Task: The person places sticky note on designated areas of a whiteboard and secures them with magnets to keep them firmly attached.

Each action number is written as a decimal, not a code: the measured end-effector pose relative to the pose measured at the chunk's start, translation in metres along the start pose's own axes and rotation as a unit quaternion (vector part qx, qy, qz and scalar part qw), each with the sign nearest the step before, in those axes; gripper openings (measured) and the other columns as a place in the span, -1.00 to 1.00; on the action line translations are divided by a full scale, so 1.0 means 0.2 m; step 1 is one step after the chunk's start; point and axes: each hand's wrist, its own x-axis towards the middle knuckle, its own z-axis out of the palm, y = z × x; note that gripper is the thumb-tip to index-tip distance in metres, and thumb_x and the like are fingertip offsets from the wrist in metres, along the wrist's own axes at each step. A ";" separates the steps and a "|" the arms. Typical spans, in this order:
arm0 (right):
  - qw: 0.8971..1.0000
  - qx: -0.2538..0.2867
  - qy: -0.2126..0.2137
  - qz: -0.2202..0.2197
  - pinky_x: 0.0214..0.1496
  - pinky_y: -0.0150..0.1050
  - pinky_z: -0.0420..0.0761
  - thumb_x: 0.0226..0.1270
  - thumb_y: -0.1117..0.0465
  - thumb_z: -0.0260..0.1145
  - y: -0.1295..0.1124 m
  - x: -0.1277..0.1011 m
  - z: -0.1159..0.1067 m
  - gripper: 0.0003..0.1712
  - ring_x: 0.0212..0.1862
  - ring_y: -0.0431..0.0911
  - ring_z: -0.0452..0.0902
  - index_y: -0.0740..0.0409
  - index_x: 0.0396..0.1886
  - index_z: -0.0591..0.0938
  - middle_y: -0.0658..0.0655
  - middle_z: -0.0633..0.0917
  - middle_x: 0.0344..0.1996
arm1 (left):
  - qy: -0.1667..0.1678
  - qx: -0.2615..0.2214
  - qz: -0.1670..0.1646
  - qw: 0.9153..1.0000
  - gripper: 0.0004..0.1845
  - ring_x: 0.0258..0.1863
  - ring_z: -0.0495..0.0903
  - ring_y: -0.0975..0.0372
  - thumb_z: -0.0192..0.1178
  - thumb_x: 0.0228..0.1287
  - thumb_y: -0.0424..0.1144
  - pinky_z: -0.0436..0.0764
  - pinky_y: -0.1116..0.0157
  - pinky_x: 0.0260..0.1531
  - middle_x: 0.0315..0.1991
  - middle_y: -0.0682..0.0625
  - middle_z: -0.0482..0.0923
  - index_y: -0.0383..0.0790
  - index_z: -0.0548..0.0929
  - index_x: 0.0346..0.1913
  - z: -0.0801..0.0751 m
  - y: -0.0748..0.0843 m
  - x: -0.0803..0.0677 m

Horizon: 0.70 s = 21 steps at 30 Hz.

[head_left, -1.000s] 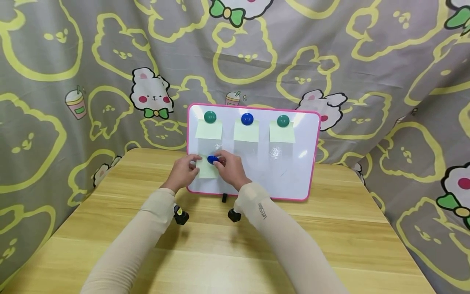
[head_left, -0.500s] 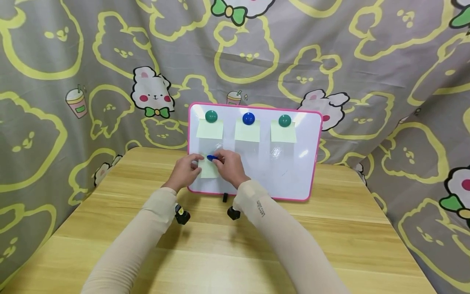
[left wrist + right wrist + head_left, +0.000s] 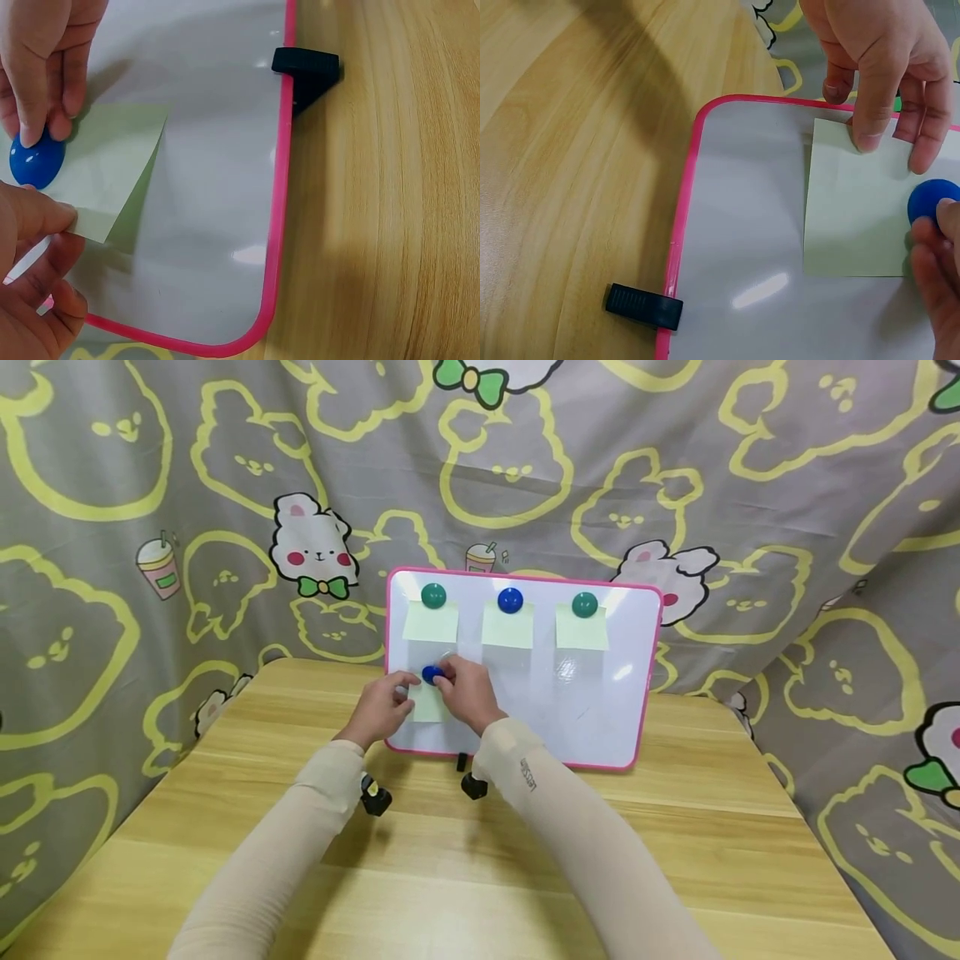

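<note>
Two hands pin the note (image 3: pixel 429 703) near the whiteboard (image 3: pixel 600 693) edge.

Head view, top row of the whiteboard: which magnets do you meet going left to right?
Left green magnet → blue magnet → right green magnet, each sitting at the top edge of its own pale green note on the pink-framed whiteboard.
</note>
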 end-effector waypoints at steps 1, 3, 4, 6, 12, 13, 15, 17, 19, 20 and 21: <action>1.000 -0.004 -0.001 0.005 -0.15 -0.31 0.59 0.38 0.19 0.29 0.00 0.00 0.00 -0.80 -0.24 -0.13 0.56 0.19 -0.09 0.65 0.08 0.71 -0.23 | 0.000 0.000 0.001 1.000 -0.67 -0.21 0.66 -0.01 0.20 0.24 -0.52 0.66 0.08 -0.25 0.02 -0.28 0.54 -0.33 0.57 0.07 0.00 0.00 0.00; 1.000 -0.010 -0.003 0.013 -0.17 -0.30 0.59 0.38 0.17 0.29 0.00 0.01 0.00 -0.77 -0.25 -0.13 0.55 0.18 -0.06 0.65 0.08 0.71 -0.22 | -0.002 -0.001 0.001 1.000 -0.67 -0.21 0.65 -0.01 0.20 0.24 -0.52 0.66 0.09 -0.25 0.02 -0.28 0.54 -0.33 0.57 0.07 0.00 0.00 0.01; 1.000 -0.012 -0.004 0.017 -0.17 -0.30 0.59 0.38 0.16 0.29 0.00 0.01 0.00 -0.76 -0.25 -0.13 0.54 0.18 -0.05 0.64 0.08 0.71 -0.22 | -0.002 0.000 0.002 1.000 -0.67 -0.21 0.65 -0.01 0.20 0.23 -0.52 0.66 0.09 -0.25 0.02 -0.28 0.54 -0.33 0.57 0.07 0.01 0.00 0.01; 1.000 -0.016 -0.008 0.024 -0.19 -0.30 0.59 0.39 0.15 0.29 -0.01 0.01 0.00 -0.75 -0.26 -0.13 0.54 0.17 -0.04 0.64 0.07 0.71 -0.23 | -0.003 0.002 0.000 1.000 -0.67 -0.22 0.65 0.00 0.20 0.24 -0.52 0.66 0.10 -0.26 0.01 -0.28 0.54 -0.33 0.57 0.07 0.01 0.00 0.01; 0.999 -0.028 -0.008 0.030 -0.21 -0.30 0.60 0.38 0.15 0.29 -0.02 0.01 -0.01 -0.75 -0.27 -0.13 0.56 0.18 -0.04 0.64 0.08 0.71 -0.24 | -0.005 0.003 -0.010 1.000 -0.66 -0.22 0.64 0.00 0.21 0.24 -0.51 0.65 0.10 -0.25 -0.02 -0.26 0.54 -0.33 0.55 0.08 0.01 0.00 0.01; 0.999 -0.031 -0.007 0.030 -0.20 -0.30 0.60 0.38 0.15 0.29 -0.02 0.01 -0.01 -0.74 -0.26 -0.13 0.57 0.18 -0.04 0.64 0.09 0.71 -0.23 | -0.006 0.002 -0.013 1.000 -0.65 -0.21 0.64 0.00 0.21 0.24 -0.51 0.65 0.10 -0.24 -0.02 -0.26 0.54 -0.33 0.55 0.09 0.01 0.00 0.01; 0.999 -0.034 -0.005 0.033 -0.18 -0.30 0.61 0.38 0.14 0.29 -0.03 0.01 -0.01 -0.74 -0.26 -0.13 0.57 0.19 -0.04 0.64 0.09 0.71 -0.23 | -0.006 -0.001 -0.020 1.000 -0.63 -0.20 0.63 0.00 0.22 0.24 -0.50 0.65 0.10 -0.22 -0.03 -0.25 0.54 -0.33 0.53 0.11 0.01 0.00 0.01; 0.999 -0.035 -0.003 0.037 -0.17 -0.30 0.61 0.38 0.14 0.30 -0.03 0.02 0.00 -0.74 -0.26 -0.14 0.57 0.20 -0.05 0.64 0.09 0.71 -0.23 | -0.006 -0.004 -0.022 1.000 -0.61 -0.18 0.62 -0.01 0.21 0.23 -0.51 0.64 0.11 -0.20 -0.05 -0.26 0.54 -0.34 0.50 0.13 0.01 0.00 0.01; 0.998 -0.033 -0.004 0.044 -0.17 -0.31 0.61 0.38 0.14 0.29 -0.03 0.02 0.00 -0.74 -0.26 -0.14 0.56 0.20 -0.05 0.64 0.08 0.71 -0.24 | -0.004 -0.008 -0.023 1.000 -0.60 -0.18 0.62 -0.01 0.21 0.22 -0.51 0.64 0.11 -0.18 -0.07 -0.26 0.54 -0.35 0.48 0.14 0.00 0.00 0.01; 0.998 -0.031 -0.004 0.048 -0.18 -0.31 0.61 0.38 0.13 0.29 -0.03 0.02 0.00 -0.74 -0.27 -0.14 0.56 0.20 -0.06 0.64 0.08 0.71 -0.24 | -0.002 -0.010 -0.023 1.000 -0.59 -0.18 0.62 -0.02 0.21 0.22 -0.52 0.63 0.11 -0.17 -0.08 -0.27 0.54 -0.36 0.47 0.14 0.00 0.00 0.01; 0.998 -0.030 -0.004 0.050 -0.18 -0.32 0.61 0.38 0.13 0.29 -0.03 0.01 0.00 -0.74 -0.27 -0.14 0.56 0.20 -0.06 0.64 0.08 0.70 -0.24 | 0.000 -0.013 -0.023 1.000 -0.59 -0.19 0.62 -0.02 0.22 0.21 -0.52 0.63 0.11 -0.17 -0.09 -0.27 0.54 -0.36 0.47 0.14 0.00 0.00 0.01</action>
